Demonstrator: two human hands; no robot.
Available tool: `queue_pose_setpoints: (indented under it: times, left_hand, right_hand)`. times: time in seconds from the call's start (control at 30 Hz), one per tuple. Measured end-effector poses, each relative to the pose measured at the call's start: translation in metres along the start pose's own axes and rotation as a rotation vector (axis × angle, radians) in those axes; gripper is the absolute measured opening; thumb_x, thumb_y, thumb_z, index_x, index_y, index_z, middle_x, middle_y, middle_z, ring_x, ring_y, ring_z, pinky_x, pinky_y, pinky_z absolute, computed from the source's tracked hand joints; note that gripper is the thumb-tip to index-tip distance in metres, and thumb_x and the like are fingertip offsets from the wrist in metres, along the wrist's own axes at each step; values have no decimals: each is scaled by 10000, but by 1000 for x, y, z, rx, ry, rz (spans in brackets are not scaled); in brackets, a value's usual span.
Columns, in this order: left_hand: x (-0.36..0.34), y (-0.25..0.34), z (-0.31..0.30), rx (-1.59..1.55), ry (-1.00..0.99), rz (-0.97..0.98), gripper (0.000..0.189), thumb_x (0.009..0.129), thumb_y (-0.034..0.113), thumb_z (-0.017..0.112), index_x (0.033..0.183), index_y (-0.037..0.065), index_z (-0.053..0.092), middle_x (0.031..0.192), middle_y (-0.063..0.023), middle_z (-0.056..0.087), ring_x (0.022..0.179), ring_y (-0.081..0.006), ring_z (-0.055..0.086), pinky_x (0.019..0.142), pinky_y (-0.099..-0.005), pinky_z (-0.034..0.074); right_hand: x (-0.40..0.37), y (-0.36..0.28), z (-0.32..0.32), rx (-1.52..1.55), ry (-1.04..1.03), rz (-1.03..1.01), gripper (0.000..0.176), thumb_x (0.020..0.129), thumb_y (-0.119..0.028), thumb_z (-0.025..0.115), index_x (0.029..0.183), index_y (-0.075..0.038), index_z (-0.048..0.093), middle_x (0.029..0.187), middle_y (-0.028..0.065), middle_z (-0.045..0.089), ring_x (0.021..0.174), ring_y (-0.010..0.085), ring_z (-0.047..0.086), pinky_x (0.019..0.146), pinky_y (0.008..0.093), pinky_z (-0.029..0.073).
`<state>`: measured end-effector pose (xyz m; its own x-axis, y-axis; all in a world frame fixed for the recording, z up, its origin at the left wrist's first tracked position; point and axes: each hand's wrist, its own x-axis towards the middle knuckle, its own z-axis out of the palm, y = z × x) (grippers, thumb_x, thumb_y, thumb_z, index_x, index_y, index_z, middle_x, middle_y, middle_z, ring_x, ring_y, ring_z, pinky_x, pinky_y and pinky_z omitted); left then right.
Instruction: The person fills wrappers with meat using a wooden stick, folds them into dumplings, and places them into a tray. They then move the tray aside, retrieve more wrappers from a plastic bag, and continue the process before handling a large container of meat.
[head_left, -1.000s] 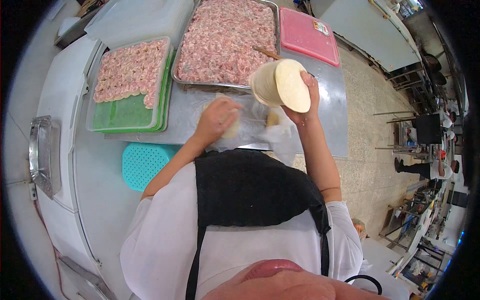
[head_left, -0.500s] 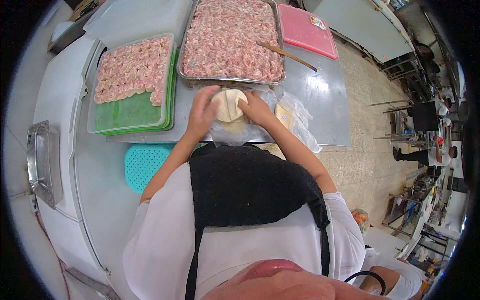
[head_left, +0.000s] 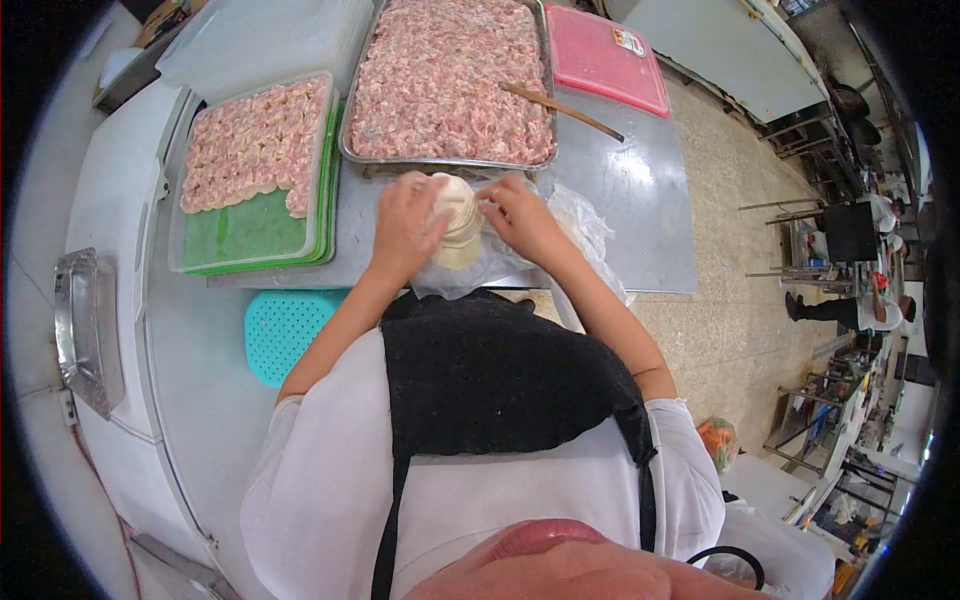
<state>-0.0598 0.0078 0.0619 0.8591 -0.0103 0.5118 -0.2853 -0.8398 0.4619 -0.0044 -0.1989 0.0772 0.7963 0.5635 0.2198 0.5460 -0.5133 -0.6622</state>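
A small stack of round, pale dough wrappers (head_left: pixel 460 232) lies slightly fanned out on a clear plastic sheet near the table's front edge. Along the stack's left side is my left hand (head_left: pixel 405 228), fingers apart and a little blurred, its thumb overlapping the wrappers. My right hand (head_left: pixel 522 222) is at the stack's right edge, with fingers bent and a gap between thumb and fingertips. Just behind both hands stands a large metal tray (head_left: pixel 450 163) full of pink minced meat filling (head_left: pixel 450 85). A flat wooden stick (head_left: pixel 560 108) rests across its right rim.
Stacked green-lidded containers (head_left: pixel 245 235) on the left carry rows of filled dumplings (head_left: pixel 250 145). A crumpled plastic bag (head_left: pixel 582 222) lies by my right wrist. The pink lid (head_left: pixel 608 65) is at the back right, and a turquoise perforated stool (head_left: pixel 288 335) is below the table.
Both hands have come away from the top wrapper, which the right hand pinched before. The stack now shows as fanned layers. The view has shifted slightly.
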Motion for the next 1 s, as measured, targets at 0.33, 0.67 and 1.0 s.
queue_pose_setpoints:
  times: [0.33,0.67,1.0]
  left_hand:
    - [-39,-74,5,-247,11,-148,343,781,148,709,1098,58,616,1014,-152,572,956,-340,549,862,-401,444]
    - [-17,-32,-9,-543,155,-183,343,761,60,695,1098,51,626,996,-137,592,928,-324,584,841,-376,473]
    - [-51,-9,24,-250,-182,316,437,675,18,702,1099,91,634,978,-116,576,934,-315,555,841,-398,457]
  right_hand:
    - [5,-22,11,-122,-19,-199,344,827,-206,692,1122,-54,603,1111,161,561,975,341,584,830,397,494]
    - [10,20,7,-255,3,-290,186,820,-131,635,996,-71,615,1010,124,587,975,330,574,808,412,491]
    - [-46,66,-112,-553,-223,232,203,889,-229,615,937,-42,680,906,152,655,848,348,639,753,417,513]
